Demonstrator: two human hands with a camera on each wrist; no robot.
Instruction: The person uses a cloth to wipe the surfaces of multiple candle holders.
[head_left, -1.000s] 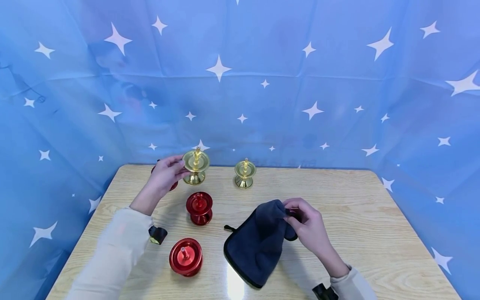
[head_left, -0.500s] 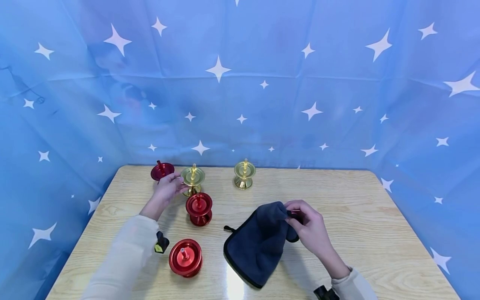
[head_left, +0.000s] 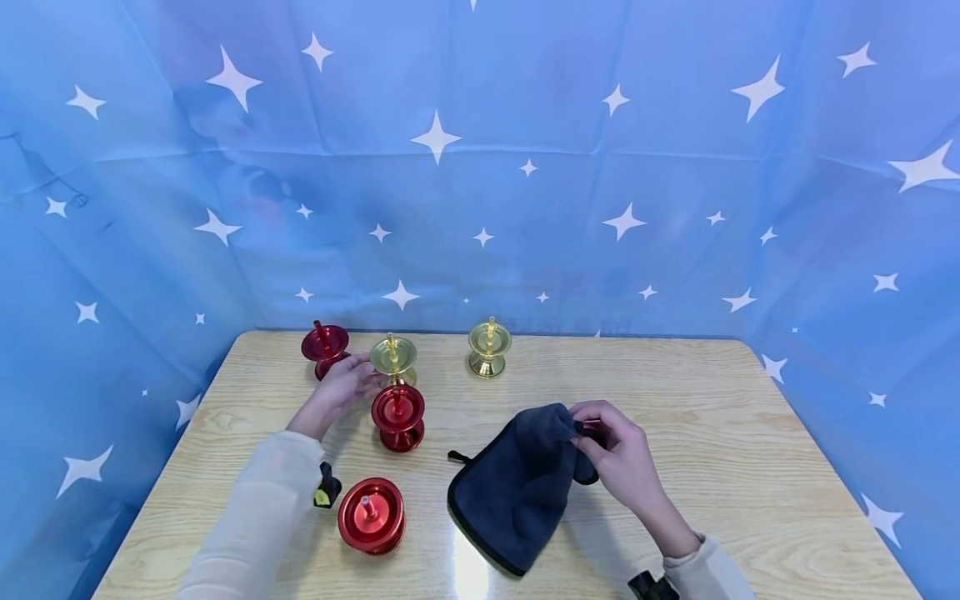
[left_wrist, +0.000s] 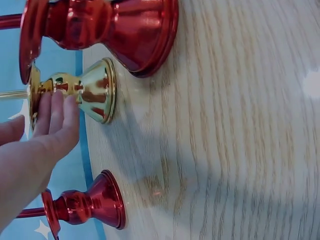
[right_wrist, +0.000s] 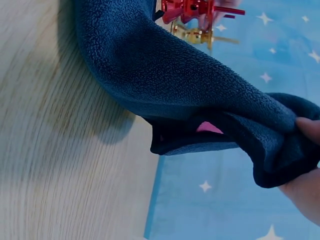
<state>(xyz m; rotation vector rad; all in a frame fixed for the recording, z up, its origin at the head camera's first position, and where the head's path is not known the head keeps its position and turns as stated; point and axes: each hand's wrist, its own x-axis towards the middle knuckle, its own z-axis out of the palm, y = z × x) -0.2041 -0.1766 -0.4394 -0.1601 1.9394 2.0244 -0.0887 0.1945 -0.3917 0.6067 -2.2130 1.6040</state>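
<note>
A gold candle holder with a wide dish and centre spike stands upright at the back left, its foot partly hidden behind a red candle holder. My left hand is at its left side. In the left wrist view, the fingers lie nearly straight against the gold stem, with the thumb apart. My right hand pinches a gathered corner of a dark blue cloth with black edging. The raised end of the cloth hangs from the fingers, and its lower part drapes onto the table.
A second gold candle holder stands at the back centre. Another red candle holder is at the back left, and one more red holder stands near the front. A blue star-patterned curtain rises behind the wooden table.
The gold candle holder at my left hand has come nearer to me, then shifted slightly right behind the red one. My left hand moved with it. My right hand and the cloth stay nearly still.
</note>
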